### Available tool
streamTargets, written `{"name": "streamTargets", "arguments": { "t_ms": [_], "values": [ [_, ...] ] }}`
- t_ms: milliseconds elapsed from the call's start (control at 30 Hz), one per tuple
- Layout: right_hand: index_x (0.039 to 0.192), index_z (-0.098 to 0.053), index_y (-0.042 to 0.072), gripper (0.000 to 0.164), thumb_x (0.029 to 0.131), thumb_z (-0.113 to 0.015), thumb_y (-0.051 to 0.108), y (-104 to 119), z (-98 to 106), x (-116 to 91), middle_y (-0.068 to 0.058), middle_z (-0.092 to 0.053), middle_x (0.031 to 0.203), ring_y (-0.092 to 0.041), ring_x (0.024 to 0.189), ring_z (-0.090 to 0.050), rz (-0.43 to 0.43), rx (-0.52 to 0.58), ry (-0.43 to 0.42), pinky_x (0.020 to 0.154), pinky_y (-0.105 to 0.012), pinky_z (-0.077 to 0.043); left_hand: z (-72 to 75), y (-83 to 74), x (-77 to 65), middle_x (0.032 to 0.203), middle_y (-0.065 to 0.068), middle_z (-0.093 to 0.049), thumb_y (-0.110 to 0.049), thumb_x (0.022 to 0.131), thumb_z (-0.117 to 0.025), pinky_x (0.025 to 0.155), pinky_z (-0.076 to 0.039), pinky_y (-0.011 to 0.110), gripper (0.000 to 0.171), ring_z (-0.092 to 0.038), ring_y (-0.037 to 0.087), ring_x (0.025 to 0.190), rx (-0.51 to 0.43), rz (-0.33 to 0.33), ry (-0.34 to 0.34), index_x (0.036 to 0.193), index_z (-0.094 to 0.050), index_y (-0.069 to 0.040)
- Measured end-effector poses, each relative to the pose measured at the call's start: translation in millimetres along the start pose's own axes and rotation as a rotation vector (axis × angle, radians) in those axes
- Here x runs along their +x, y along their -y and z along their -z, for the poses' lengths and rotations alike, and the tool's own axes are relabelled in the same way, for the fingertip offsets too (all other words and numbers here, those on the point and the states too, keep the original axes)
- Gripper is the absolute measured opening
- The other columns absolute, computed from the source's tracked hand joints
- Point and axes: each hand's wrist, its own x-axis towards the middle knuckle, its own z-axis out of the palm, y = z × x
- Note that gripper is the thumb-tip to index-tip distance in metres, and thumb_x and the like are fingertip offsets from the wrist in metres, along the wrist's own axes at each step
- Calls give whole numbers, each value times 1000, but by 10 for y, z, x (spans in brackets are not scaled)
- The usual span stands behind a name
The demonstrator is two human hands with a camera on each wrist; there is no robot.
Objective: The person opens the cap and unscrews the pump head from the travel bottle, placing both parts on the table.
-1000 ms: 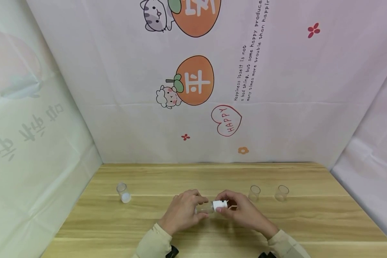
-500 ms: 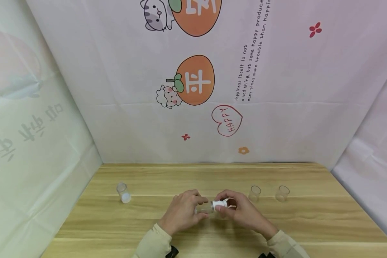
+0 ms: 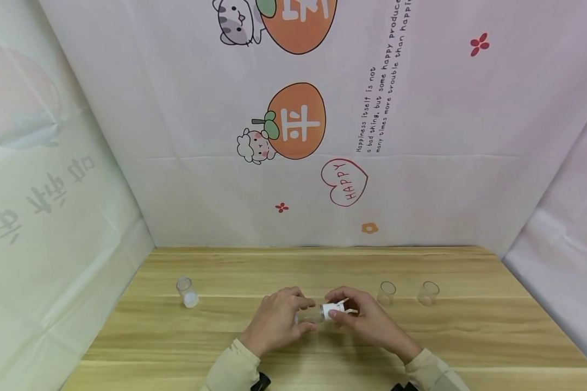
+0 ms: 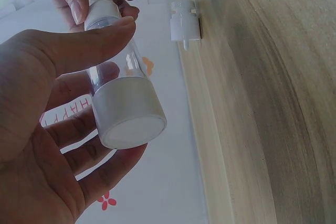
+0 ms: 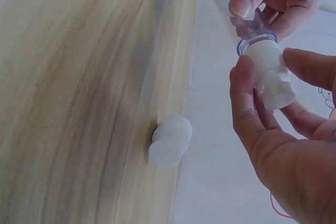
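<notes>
My left hand (image 3: 278, 319) grips a clear bottle (image 3: 310, 315), which lies nearly level above the table. Its broad white base (image 4: 128, 111) faces the left wrist camera, thumb on one side and fingers on the other. Between the thumb and fingers of my right hand (image 3: 368, 321) is a white pump top (image 3: 329, 311) at the bottle's neck. In the right wrist view this white collar (image 5: 264, 59) meets the clear rim of the bottle. How tightly the two parts are joined cannot be told.
On the wooden table (image 3: 215, 347), a small clear container with a white part (image 3: 188, 293) stands at the left. Two clear caps (image 3: 386, 294) stand right of my hands. A white pump piece (image 4: 185, 22) shows on the table in the left wrist view. Printed cloth hangs behind.
My right thumb and fingers have shifted slightly around the white pump top, and the fingers spread a little. The left hand and bottle stay in place.
</notes>
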Motion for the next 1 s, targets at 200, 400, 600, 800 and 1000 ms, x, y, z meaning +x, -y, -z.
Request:
{"name": "streamTargets", "arguments": {
  "t_ms": [200, 400, 600, 800, 1000],
  "values": [
    [125, -61, -6, 35, 98, -69, 14, -3, 10, -17, -13, -66, 111, -27, 87, -65, -63, 10, 23, 73, -36, -58, -6, -2, -3, 96, -5, -70, -31, 79, -89, 63, -49, 23, 36, -59, 4, 79, 2, -1, -9, 109, -79, -14],
    [126, -61, -4, 32, 100, -66, 14, 5, 25, -29, -19, -65, 100, -35, 82, -68, -104, 83, 67, 72, -43, -59, 9, -13, -7, 95, -5, -69, -31, 79, -89, 63, -49, 23, 36, -60, 4, 80, 0, 5, -14, 109, -79, -14],
    [126, -60, -3, 30, 100, -65, 12, 23, 28, -39, -22, -64, 99, -32, 80, -68, -122, 131, 88, 72, -44, -59, 12, -14, -2, 95, -5, -70, -32, 79, -89, 63, -48, 23, 36, -59, 4, 79, 11, 10, -14, 109, -80, -14],
    [125, -58, -3, 28, 98, -65, 2, 5, 25, -31, -22, -60, 111, -35, 93, -66, -97, 183, 102, 77, -40, -59, 16, -4, 1, 95, -4, -70, -32, 79, -89, 60, -46, 22, 36, -57, 3, 77, -7, 9, -7, 109, -80, -14],
    [120, -61, -1, 26, 98, -68, 11, 2, 14, -28, -19, -59, 115, -35, 98, -64, -79, 166, 79, 81, -41, -59, 16, -20, -7, 96, -3, -70, -33, 79, -89, 62, -49, 23, 37, -59, 4, 79, -4, 3, -8, 109, -80, -15]
  ]
}}
